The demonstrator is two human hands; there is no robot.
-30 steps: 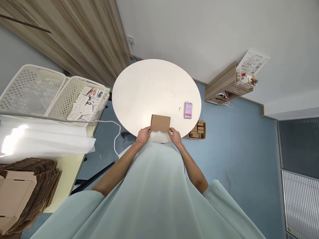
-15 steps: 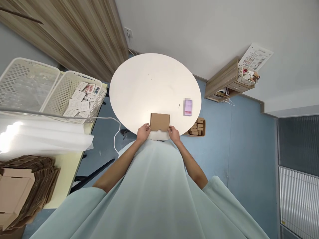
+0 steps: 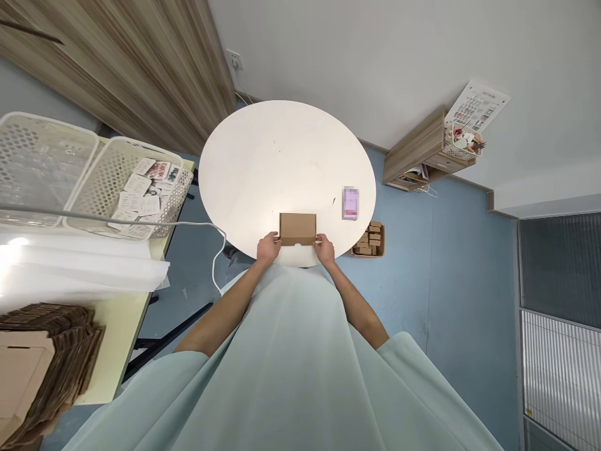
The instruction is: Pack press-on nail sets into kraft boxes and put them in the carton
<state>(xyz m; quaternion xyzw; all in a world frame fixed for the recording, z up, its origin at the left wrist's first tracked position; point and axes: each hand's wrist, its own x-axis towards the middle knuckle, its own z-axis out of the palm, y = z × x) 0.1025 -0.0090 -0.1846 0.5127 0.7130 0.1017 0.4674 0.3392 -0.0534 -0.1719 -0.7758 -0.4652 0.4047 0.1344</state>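
A small brown cardboard box [image 3: 297, 227] sits at the near edge of the round white table [image 3: 282, 156]. Its top and its darker front face both show, with a small notch at the bottom of that face. At the box's left end, my left hand [image 3: 268, 248] grips the lower corner with its fingertips. My right hand [image 3: 324, 250] has its fingers closed on the opposite lower corner. Both thumbs are hard to make out.
A blurred pink-purple item [image 3: 350, 203] lies on the table's right part. On the floor to the right stands a carton of small boxes [image 3: 370, 241]. At left, a side table holds a white basket of cards [image 3: 136, 194], plastic film [image 3: 84, 266] and stacked flat cardboard [image 3: 51, 369].
The box now shows its darker front face below the top, where before mostly one flat brown face was visible. My hands stay at its two ends. The whole view has shifted slightly.
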